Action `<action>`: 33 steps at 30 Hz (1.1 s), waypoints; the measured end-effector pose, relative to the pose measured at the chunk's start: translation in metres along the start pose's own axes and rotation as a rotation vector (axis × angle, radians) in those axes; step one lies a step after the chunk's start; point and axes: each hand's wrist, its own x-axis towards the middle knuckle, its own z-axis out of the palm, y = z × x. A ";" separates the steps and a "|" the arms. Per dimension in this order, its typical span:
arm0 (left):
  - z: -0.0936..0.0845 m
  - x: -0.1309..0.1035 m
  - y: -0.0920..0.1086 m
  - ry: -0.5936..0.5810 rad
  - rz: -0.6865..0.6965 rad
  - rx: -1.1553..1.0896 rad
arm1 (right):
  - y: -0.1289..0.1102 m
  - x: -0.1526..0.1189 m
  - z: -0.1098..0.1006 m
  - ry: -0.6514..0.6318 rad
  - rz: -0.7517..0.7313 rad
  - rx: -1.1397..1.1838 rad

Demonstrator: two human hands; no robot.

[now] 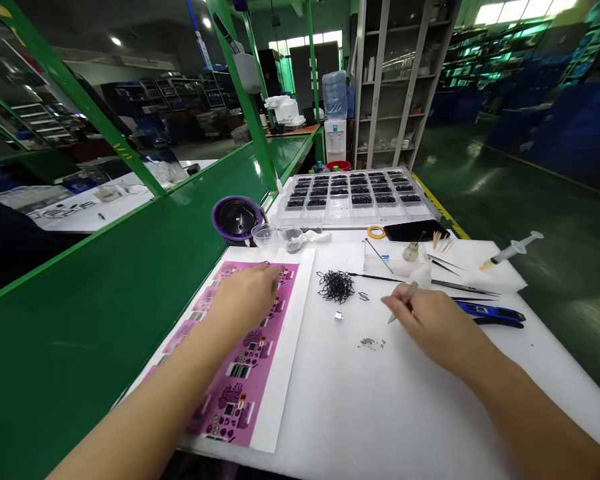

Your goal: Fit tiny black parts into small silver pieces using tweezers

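Note:
My left hand (250, 293) is over the upper part of a pink printed sheet (277, 347), fingers curled together. A tiny dark piece shows at its fingertips, too small to name. My right hand (425, 320) pinches a slim grey pen-like tool (395, 315), its tip pointing down at the white tabletop (350, 413). Between the hands lies a heap of small bent black wire pieces (336, 287), with a few loose ones (363, 297) beside it. Nearer me are a small shiny metal square (339, 315) and a scatter of tiny metallic bits (369, 343).
A clear compartment tray (340, 212) of black parts stands at the back. Clear cups (265, 235) and a round black-and-purple container (238, 218) sit back left. Rightward are a phone (415, 231), blue-handled pliers (495, 311), tweezers (465, 288) and a syringe (513, 251). A green partition (145, 267) borders the left.

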 end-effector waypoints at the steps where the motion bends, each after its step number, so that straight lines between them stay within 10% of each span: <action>1: -0.005 -0.010 0.014 -0.008 0.062 -0.029 | -0.002 0.000 0.002 -0.011 -0.007 -0.029; 9: -0.021 -0.036 0.100 -0.094 0.287 -0.095 | 0.010 -0.002 0.005 0.042 -0.160 0.004; 18: 0.009 -0.021 0.093 -0.071 0.250 -0.288 | 0.013 -0.007 -0.013 -0.015 -0.180 0.263; 23: -0.002 -0.024 0.090 -0.007 0.215 -0.923 | 0.011 -0.032 -0.024 0.106 -0.139 0.225; 33: -0.004 -0.029 0.100 -0.266 0.252 -0.977 | 0.026 -0.054 0.036 0.296 -0.163 0.213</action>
